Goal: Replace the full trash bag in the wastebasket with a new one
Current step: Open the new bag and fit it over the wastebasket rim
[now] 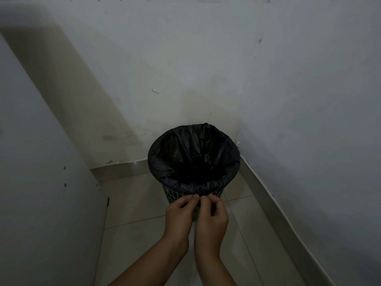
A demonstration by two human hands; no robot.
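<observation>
Both hands worked the bag's near edge at the wastebasket rim.

The wastebasket (172, 195) stood on the floor in the corner, its black trash bag (193, 155) folded over the rim. My left hand (181, 213) and right hand (212, 215) each had a narrow fingertip grip pinching the bag's edge. I judged it best to gather the edge evenly and avoid tearing it.

No text, label, brand, number or sign can be read anywhere in this dim view.
</observation>
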